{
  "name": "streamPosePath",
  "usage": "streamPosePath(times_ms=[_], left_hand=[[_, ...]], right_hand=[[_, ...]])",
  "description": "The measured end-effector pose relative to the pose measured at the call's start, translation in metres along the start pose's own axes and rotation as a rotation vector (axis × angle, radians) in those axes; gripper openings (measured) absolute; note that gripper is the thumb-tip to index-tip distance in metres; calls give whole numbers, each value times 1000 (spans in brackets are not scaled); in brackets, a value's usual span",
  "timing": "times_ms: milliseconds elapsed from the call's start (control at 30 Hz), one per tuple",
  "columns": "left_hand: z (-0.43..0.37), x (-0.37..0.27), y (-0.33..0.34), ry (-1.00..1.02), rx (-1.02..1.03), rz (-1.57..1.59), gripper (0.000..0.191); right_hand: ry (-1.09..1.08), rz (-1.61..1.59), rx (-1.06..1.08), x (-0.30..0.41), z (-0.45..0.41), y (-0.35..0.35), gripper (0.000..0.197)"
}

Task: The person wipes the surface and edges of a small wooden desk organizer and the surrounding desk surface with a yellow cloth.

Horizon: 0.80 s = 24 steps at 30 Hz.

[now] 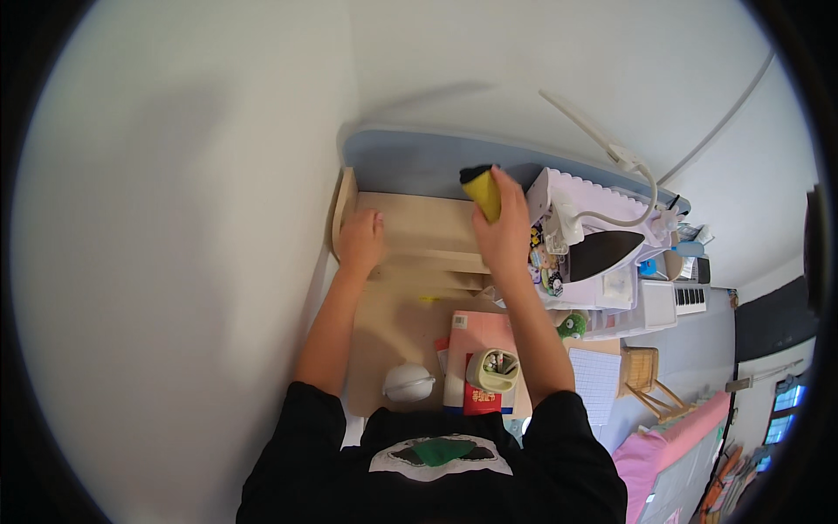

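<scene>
My right hand [503, 229] is closed around a folded yellow-and-black cleaning cloth [485, 190], held above the right part of a light wooden shelf [425, 219]. The cloth's black end points toward the blue back panel [406, 164]. My left hand [361, 242] is at the shelf's left end, beside its rounded side panel [342, 203]. Its fingers are curled and partly hidden, so whether they grip the panel does not show. Below the shelf lies the wooden desktop [386, 327].
A white lidded container [408, 382] stands near the desk's front edge. Beside it, a pen holder [491, 373] rests on a red booklet and a pink folder [481, 324]. To the right are a white desk lamp [625, 157], a dark oval mirror [602, 255] and a green plush toy [573, 325].
</scene>
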<state>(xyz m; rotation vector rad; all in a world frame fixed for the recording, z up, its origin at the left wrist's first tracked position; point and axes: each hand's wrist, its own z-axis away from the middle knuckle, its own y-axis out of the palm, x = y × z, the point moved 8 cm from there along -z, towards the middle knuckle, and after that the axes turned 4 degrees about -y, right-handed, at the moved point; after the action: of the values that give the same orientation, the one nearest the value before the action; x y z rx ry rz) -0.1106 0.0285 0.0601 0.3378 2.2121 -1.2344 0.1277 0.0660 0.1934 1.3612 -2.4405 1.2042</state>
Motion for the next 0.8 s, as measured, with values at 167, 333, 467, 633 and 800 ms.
streamPosePath(times_ms=[167, 333, 467, 633, 800], left_hand=[[1, 12, 19, -87, 18, -156, 23], [1, 10, 14, -121, -30, -233, 23], [1, 5, 17, -33, -76, -212, 22], [3, -1, 14, 32, -70, -217, 20], [4, 8, 20, -36, 50, -265, 21]], right_hand=[[86, 291, 2, -36, -48, 7, 67], [51, 461, -216, -78, -81, 7, 58], [191, 601, -48, -121, -81, 32, 52], [140, 351, -17, -60, -76, 99, 53], [1, 189, 43, 27, -83, 164, 49]])
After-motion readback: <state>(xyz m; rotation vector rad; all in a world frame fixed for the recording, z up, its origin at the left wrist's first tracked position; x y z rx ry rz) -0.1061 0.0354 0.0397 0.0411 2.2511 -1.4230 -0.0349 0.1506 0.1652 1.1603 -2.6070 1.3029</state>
